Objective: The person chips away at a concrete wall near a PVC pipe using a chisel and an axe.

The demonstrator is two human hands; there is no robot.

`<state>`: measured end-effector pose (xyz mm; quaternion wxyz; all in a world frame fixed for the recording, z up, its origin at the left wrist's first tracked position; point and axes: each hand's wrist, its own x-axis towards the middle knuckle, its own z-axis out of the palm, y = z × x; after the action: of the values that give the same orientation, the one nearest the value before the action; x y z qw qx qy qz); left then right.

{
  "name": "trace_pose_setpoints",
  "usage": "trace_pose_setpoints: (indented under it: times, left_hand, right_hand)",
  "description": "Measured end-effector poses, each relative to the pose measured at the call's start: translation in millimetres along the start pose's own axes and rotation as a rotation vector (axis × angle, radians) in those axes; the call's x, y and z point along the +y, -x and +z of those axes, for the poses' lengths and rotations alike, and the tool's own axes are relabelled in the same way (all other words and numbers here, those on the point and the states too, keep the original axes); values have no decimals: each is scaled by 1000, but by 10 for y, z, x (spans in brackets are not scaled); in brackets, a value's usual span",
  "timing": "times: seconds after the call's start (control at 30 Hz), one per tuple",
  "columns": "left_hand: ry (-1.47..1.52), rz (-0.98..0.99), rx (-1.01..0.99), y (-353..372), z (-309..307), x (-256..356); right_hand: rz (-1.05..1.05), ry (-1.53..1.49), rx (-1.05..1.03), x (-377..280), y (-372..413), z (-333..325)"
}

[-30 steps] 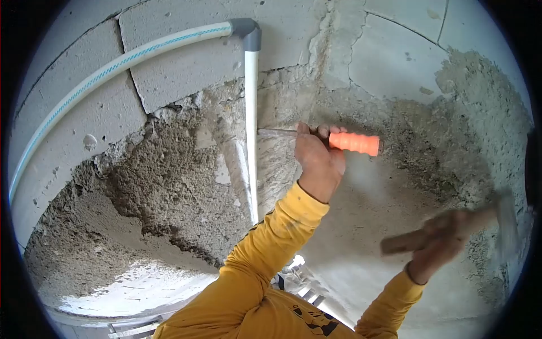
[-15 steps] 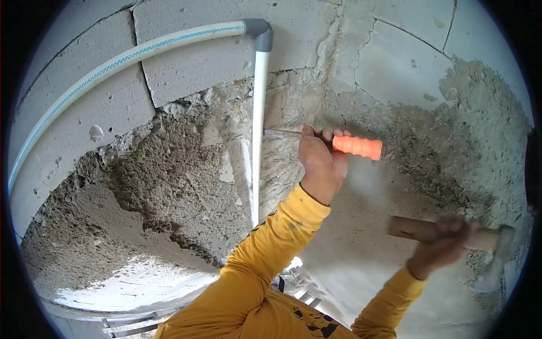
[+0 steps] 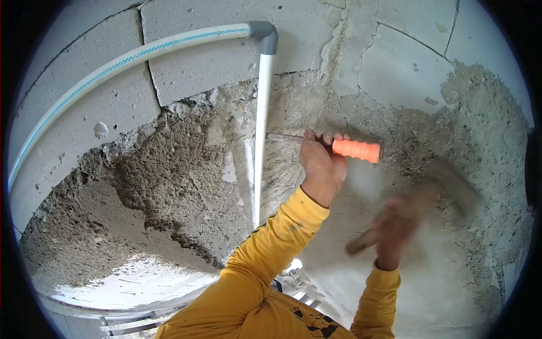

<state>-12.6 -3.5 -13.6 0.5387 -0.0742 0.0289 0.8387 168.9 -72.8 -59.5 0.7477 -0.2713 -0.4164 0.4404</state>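
My left hand (image 3: pixel 323 168) is closed round a chisel (image 3: pixel 357 151) with an orange ribbed handle. The chisel's metal shank points left and its tip passes out of sight at the white upright pipe (image 3: pixel 262 135). My right hand (image 3: pixel 393 226) grips a wooden-handled hammer (image 3: pixel 456 189), blurred by motion. The hammer's head is up and to the right, below and right of the chisel's butt end, with a gap between them. Yellow sleeves cover both arms.
A grey elbow (image 3: pixel 264 35) joins the upright pipe to a white pipe with a blue stripe (image 3: pixel 147 51), which curves left along the block wall (image 3: pixel 197 68). Rough mortar (image 3: pixel 175 169) covers the surface left of the upright pipe.
My right hand has moved left and up with the hammer, whose head has swung up and left toward the chisel's handle. The left hand and chisel stay almost in place.
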Motion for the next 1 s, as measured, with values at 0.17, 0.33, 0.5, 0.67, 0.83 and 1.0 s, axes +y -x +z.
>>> trace_pose_setpoints:
  times: [0.17, 0.33, 0.5, 0.67, 0.83, 1.0]
  left_hand:
    - [-83, -25, -5, 44, -81, -64]
    - [-114, -79, -82, 289, -41, -274]
    - [-68, -46, -87, 235, 32, -107]
    - [-71, -46, -77, 219, 86, -60]
    - [-63, -47, -89, 265, 135, -13]
    - [-102, -30, -120, 82, -66, -77]
  right_hand:
    - [129, 564, -324, -115, 95, -108]
    - [52, 456, -138, -371, 156, -189]
    - [0, 373, -111, -489, 244, -192]
    - [-165, 312, 22, -603, 286, -153]
    - [-327, -65, 266, -537, 33, -100]
    - [150, 723, -449, -277, 317, 27]
